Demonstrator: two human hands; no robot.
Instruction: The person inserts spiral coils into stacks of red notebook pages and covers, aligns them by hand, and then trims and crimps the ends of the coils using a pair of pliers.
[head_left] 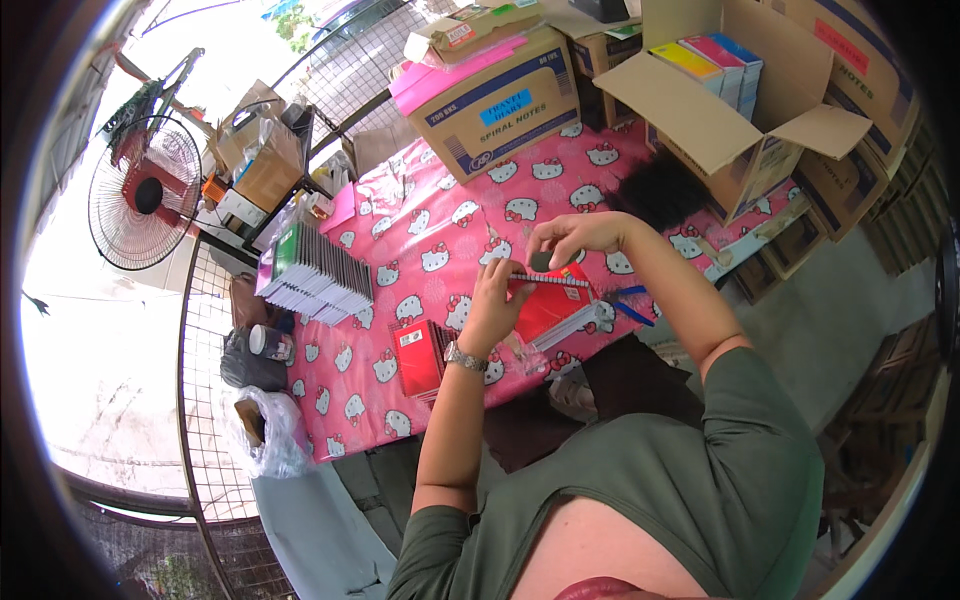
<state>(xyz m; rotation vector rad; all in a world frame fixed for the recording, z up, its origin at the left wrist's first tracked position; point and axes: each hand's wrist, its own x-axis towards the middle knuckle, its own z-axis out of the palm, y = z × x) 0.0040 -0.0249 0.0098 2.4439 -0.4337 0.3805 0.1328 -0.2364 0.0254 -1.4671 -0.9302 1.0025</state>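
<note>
holding a red notebook (548,300) above the pink cloth (420,240), the left hand (493,305) grips its left edge, fingers curled. its wire spiral runs along the top. the right hand (573,235) pinches a dark tool (541,261) over that spiral.

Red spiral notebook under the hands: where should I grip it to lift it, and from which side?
Grip the red spiral notebook by its free cover edge nearest the person, coming in from that side. The wire spiral runs along its far edge, where the left hand and right hand are both busy, the right holding a small dark object. The near part looks flat and unobstructed, so it probably takes a pinch best.
</note>
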